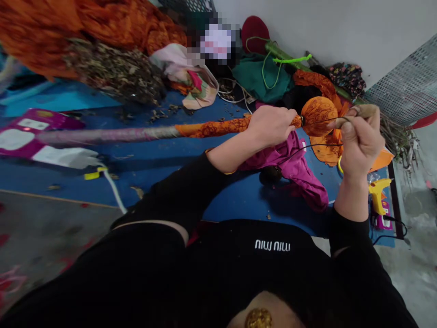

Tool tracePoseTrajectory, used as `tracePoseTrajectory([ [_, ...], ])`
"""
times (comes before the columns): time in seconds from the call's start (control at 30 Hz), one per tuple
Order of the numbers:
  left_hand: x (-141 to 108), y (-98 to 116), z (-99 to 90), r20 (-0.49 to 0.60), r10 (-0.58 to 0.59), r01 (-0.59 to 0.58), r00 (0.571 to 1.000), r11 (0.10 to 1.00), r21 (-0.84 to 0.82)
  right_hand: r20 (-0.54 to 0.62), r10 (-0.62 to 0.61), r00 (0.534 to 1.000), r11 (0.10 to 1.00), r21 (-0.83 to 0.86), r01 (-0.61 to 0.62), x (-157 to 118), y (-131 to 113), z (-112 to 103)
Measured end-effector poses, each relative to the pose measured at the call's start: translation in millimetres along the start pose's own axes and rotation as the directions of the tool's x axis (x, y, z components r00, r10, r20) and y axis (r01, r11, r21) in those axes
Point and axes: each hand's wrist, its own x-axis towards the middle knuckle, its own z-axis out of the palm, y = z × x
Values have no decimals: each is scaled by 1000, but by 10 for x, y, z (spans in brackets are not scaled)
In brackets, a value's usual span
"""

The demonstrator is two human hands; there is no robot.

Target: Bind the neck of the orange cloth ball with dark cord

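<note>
A long stick [136, 133] lies level across the view, its right part wrapped in patterned orange cloth [211, 127]. At its right end sits a round cloth-covered ball [318, 111]. My left hand [271, 123] is closed around the wrapped stick just left of the ball. Black cord [314, 146] is wound at the neck between the stick and the ball. Right of the ball, my right hand [362, 136] pinches the cord and holds it taut. Loose orange cloth [324, 150] hangs below the ball. Under my hands lies a magenta cloth [303, 175] on the blue table [232, 200].
A purple-and-white power strip [25, 134] is at the left, near the stick's far end. On the right edge lies a yellow glue gun [378, 193]. Orange fabric [112, 23], dried plant matter [118, 70] and a green cloth [262, 77] are heaped along the back.
</note>
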Motion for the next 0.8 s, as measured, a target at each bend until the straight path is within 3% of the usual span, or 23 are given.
tracePoseTrajectory([
  [0.17,-86,82,-33,79,51,-57,996,996,73,96,231,968,964,115,-241,13,99,-78],
  [0.27,-122,108,-30,70,94,-101,993,990,98,173,286,943,938,151,-312,-7,88,-28],
  [0.5,-184,192,-61,124,211,-237,970,937,255,309,285,907,940,93,-327,-6,247,-19],
  [0.67,-211,232,-30,166,394,-428,904,837,342,358,236,903,964,34,-265,31,316,-21],
  [0.8,-211,235,0,111,489,-494,865,790,364,349,306,886,941,32,-337,46,314,-11],
])
